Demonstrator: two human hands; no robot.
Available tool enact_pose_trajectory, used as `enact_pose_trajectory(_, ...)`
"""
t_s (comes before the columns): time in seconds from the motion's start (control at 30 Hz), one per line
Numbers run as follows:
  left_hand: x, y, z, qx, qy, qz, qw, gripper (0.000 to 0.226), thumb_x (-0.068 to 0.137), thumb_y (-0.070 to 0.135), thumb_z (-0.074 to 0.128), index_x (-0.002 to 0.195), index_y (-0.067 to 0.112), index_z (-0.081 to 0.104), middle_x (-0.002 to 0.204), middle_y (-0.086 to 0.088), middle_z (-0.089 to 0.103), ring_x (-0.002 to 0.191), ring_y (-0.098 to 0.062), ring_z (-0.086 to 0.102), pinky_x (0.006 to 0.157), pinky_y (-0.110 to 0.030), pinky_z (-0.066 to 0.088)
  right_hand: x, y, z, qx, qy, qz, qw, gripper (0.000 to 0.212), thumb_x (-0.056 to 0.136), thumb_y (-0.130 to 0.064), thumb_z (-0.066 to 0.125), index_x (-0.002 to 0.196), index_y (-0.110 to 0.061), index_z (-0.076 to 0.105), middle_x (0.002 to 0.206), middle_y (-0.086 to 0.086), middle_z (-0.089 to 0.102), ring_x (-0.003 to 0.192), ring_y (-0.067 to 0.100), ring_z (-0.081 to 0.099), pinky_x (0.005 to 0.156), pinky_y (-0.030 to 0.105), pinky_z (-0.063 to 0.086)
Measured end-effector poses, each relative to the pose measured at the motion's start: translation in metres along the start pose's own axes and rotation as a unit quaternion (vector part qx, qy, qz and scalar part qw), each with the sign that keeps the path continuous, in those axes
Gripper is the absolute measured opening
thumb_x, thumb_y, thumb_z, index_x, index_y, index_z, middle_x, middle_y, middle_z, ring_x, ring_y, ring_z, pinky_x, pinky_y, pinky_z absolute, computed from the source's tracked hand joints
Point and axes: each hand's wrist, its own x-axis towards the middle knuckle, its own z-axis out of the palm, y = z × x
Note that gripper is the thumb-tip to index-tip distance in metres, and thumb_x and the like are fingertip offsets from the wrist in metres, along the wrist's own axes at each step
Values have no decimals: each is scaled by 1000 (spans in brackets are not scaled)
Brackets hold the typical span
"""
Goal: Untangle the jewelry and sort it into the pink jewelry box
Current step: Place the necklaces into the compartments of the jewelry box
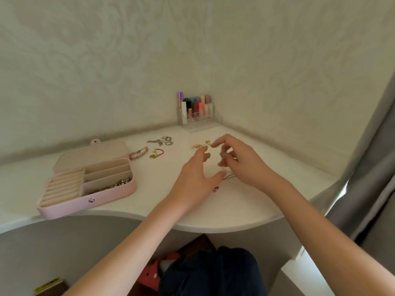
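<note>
Both hands hover over the white desk (245, 206): left hand (195, 179) spread, right hand (239, 159) with curled fingers seemingly pinching a thin dark chain (229, 177), though I cannot tell surely. Light, limp, snag-prone; best taken near its clasp. Pink jewelry box (89, 184) lies open, left.

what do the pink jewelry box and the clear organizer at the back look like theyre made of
Pink jewelry box: probably faux leather outside, smooth and matte with a metal snap on the front; the cream lining looks like soft fabric. Clear organizer: likely acrylic or hard plastic, since it is see-through with glossy dividers.
</note>
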Motion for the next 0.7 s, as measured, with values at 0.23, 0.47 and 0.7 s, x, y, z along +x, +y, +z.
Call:
enact_pose_trajectory(0.23,-2,-8,-23,-269,-76,-50,959,23,95,7,47,111,7,63,52,9,46,54,-9,51,63,-20,51,31,-36,5,150,44,-21,988,33,86,5,56,96,-23,69,96,-3,64,79,11,64,71,8,48)
enact_pose_trajectory(0.47,-26,-39,-101,80,36,22,996,25,96,24,48,80,32,66,45,9,41,39,-6,34,43,-16,28,64,4,33,-143,35,-38,988,39,89,10,43,108,-11,70,112,8,66,103,19,60,90,25,45)
enact_pose_trajectory(0.7,-37,-54,-178,10,61,-82,995,25,94,12,50,79,19,68,58,6,62,55,-6,59,59,-20,47,115,-26,78,5,148,-25,989,35,87,10,40,94,-8,70,95,0,59,93,22,58,86,39,50)
